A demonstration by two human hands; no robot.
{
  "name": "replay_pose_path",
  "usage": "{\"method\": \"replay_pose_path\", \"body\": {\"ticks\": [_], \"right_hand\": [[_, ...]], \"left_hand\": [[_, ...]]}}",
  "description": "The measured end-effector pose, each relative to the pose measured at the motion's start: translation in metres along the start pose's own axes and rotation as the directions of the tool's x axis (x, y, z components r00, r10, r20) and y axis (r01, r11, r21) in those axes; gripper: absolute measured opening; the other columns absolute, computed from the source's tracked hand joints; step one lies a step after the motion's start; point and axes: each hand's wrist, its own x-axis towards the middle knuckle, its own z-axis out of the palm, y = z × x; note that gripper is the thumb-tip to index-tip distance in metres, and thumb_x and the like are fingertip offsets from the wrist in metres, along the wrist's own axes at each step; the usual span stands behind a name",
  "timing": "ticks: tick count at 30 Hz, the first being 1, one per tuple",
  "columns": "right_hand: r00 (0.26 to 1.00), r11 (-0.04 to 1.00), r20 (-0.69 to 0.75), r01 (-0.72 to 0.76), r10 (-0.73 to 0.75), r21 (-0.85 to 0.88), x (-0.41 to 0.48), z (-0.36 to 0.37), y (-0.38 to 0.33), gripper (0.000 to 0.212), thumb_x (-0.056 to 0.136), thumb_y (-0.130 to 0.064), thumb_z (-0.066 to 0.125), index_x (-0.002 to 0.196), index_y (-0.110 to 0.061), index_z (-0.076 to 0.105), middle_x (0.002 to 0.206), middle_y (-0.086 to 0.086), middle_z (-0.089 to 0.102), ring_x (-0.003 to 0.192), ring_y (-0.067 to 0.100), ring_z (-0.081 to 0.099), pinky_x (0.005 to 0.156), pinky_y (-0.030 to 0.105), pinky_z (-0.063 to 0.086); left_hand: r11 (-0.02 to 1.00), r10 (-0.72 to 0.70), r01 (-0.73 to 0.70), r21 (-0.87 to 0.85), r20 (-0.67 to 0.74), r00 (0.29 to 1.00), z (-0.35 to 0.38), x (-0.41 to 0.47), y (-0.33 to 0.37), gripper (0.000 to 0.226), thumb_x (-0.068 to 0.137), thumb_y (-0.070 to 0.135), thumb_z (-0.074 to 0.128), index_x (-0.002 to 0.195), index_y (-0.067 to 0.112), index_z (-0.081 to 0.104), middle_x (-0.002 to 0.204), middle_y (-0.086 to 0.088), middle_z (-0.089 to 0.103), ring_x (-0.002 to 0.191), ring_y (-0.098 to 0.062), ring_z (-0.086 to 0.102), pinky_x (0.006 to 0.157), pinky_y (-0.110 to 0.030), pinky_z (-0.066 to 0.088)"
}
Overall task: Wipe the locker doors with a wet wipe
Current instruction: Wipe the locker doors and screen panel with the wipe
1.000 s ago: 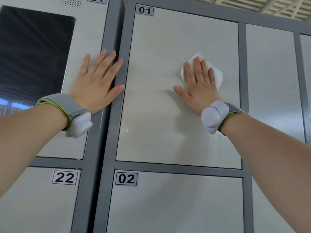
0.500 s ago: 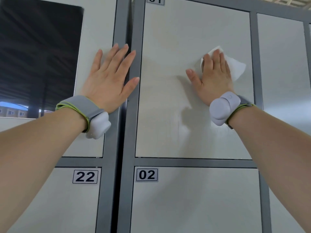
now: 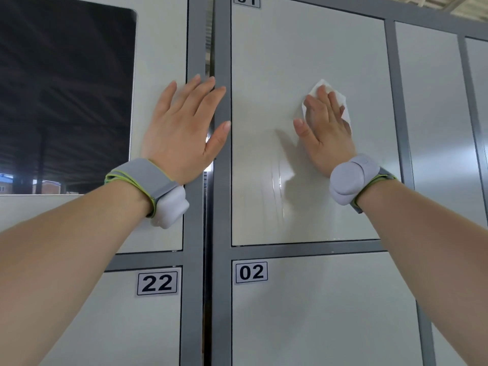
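Wipe [image 3: 340, 99] lies pressed on door 01 [image 3: 303, 48] under flat right hand [image 3: 326, 133]; left hand [image 3: 182, 133] rests splayed.

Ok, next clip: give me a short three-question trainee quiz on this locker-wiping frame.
1. True or false: the right hand presses the wet wipe flat against door 01.
2. The left hand: A) holds a second wipe; B) rests flat across the grey frame; C) grips a handle.
3. Fill in: the lower door, under door 01, is numbered ___.
Key: 1 true; 2 B; 3 02.
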Motion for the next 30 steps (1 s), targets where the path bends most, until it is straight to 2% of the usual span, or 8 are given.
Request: {"method": "replay_pose_path", "body": {"ticks": [2, 6, 9, 13, 16, 18, 24, 30], "right_hand": [[0.999, 0.995, -0.033, -0.043, 0.04, -0.087, 0.003, 0.002, -0.001, 0.091, 0.075, -0.071, 0.009, 0.148, -0.018, 0.023, 0.16, 0.006, 0.003, 0.147, 0.025, -0.005, 0.116, 0.035, -0.004], [0.99, 0.978, -0.054, -0.141, 0.134, -0.152, 0.016, 0.008, -0.009, 0.071, 0.094, -0.06, 0.027, 0.151, -0.019, 0.015, 0.158, 0.016, -0.006, 0.146, 0.028, -0.009, 0.117, 0.036, -0.008], [0.999, 0.987, 0.01, -0.036, 0.038, -0.157, 0.022, 0.011, -0.018, 0.071, 0.093, -0.061, 0.025, 0.151, -0.02, 0.014, 0.159, 0.014, -0.006, 0.146, 0.028, -0.01, 0.115, 0.035, -0.01], [0.986, 0.976, 0.095, 0.15, -0.136, -0.157, 0.012, 0.013, -0.025, 0.09, 0.077, -0.07, 0.006, 0.151, -0.02, 0.013, 0.159, 0.013, -0.007, 0.146, 0.027, -0.011, 0.113, 0.031, -0.014], [0.957, 0.949, 0.158, 0.268, -0.242, -0.167, 0.0, 0.008, -0.019, 0.087, 0.08, -0.067, 0.006, 0.152, -0.019, 0.011, 0.159, 0.012, -0.006, 0.146, 0.025, -0.011, 0.112, 0.027, -0.017], [0.958, 0.944, 0.145, 0.271, -0.246, -0.188, -0.001, 0.004, -0.014, 0.083, 0.083, -0.066, 0.008, 0.152, -0.02, 0.012, 0.159, 0.012, -0.005, 0.146, 0.025, -0.009, 0.113, 0.027, -0.016], [0.996, 0.979, 0.073, 0.057, -0.044, -0.196, 0.029, 0.002, -0.015, 0.065, 0.098, -0.052, 0.029, 0.152, -0.021, 0.009, 0.159, 0.013, -0.009, 0.146, 0.026, -0.012, 0.115, 0.035, -0.011], [0.964, 0.94, 0.14, 0.254, -0.227, -0.228, 0.017, 0.012, -0.027, 0.082, 0.086, -0.068, 0.009, 0.152, -0.019, 0.005, 0.158, 0.015, -0.01, 0.146, 0.028, -0.012, 0.113, 0.034, -0.016]], "left_hand": [[1.0, 0.007, -0.007, -0.008, -0.018, 1.0, 0.0, -0.001, 0.0, 0.056, 0.097, 0.039, 0.028, 0.136, 0.002, 0.044, 0.143, -0.016, 0.044, 0.136, -0.033, 0.035, 0.112, -0.048, 0.018], [0.999, 0.038, -0.039, -0.015, -0.031, 0.999, -0.001, -0.002, 0.0, 0.054, 0.097, 0.037, 0.029, 0.133, 0.001, 0.047, 0.14, -0.016, 0.048, 0.133, -0.033, 0.039, 0.112, -0.048, 0.02], [0.998, 0.063, -0.064, -0.017, -0.059, 0.996, 0.0, -0.002, 0.0, 0.051, 0.096, 0.034, 0.032, 0.13, 0.001, 0.05, 0.136, -0.016, 0.051, 0.13, -0.033, 0.043, 0.11, -0.045, 0.023], [0.997, 0.077, -0.078, -0.006, -0.089, 0.993, 0.002, -0.002, -0.001, 0.046, 0.096, 0.03, 0.036, 0.125, 0.0, 0.053, 0.132, -0.017, 0.054, 0.125, -0.034, 0.048, 0.107, -0.044, 0.028], [0.997, 0.073, -0.073, -0.003, -0.115, 0.991, 0.003, -0.001, -0.001, 0.041, 0.095, 0.026, 0.041, 0.122, -0.001, 0.055, 0.129, -0.017, 0.057, 0.12, -0.035, 0.052, 0.104, -0.044, 0.032], [0.999, 0.054, -0.054, 0.004, -0.133, 0.99, 0.002, -0.001, -0.002, 0.039, 0.095, 0.025, 0.042, 0.121, -0.001, 0.056, 0.127, -0.017, 0.058, 0.118, -0.035, 0.053, 0.102, -0.042, 0.033], [0.999, 0.023, -0.016, 0.046, -0.156, 0.987, 0.004, 0.0, -0.001, 0.038, 0.093, 0.024, 0.044, 0.118, -0.001, 0.058, 0.124, -0.017, 0.059, 0.112, -0.036, 0.056, 0.1, -0.04, 0.033], [0.995, -0.018, 0.033, 0.098, -0.153, 0.988, 0.005, -0.001, -0.002, 0.038, 0.091, 0.024, 0.044, 0.118, 0.0, 0.056, 0.127, -0.017, 0.057, 0.115, -0.035, 0.053, 0.103, -0.046, 0.033]]}}
